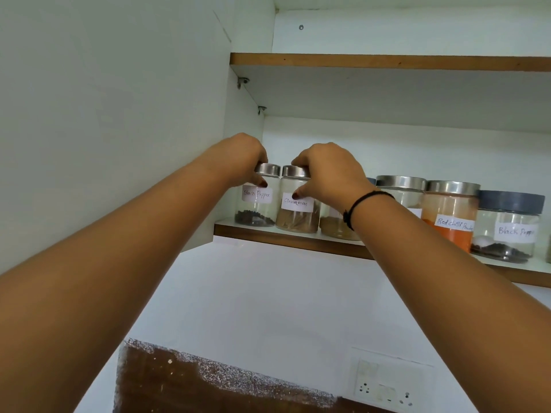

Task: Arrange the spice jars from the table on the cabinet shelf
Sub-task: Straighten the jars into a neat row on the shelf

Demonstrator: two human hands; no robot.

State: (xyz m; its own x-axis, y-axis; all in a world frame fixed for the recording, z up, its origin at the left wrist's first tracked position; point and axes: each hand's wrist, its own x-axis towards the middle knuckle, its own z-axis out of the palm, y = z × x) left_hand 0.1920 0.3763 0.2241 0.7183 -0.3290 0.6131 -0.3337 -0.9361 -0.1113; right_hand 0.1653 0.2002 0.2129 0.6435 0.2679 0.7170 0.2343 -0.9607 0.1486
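On the lower cabinet shelf (286,238) stands a row of glass spice jars. My left hand (241,158) grips the small black pepper jar (258,204) by its steel lid at the far left of the shelf. Right beside it, my right hand (331,174) grips the cinnamon jar (298,210) at its lid, thumb on the label. Both jars stand upright on the shelf. Further right stand a jar of brown powder (335,228) partly hidden by my wrist, a steel-lidded jar (402,189), a red chilli powder jar (450,222) and a grey-lidded black pepper jar (510,231).
An upper shelf (387,61) runs above the jars. The open cabinet door (113,114) stands at the left. Below the cabinet is a white wall with a socket panel (387,383) and a dark board (193,386).
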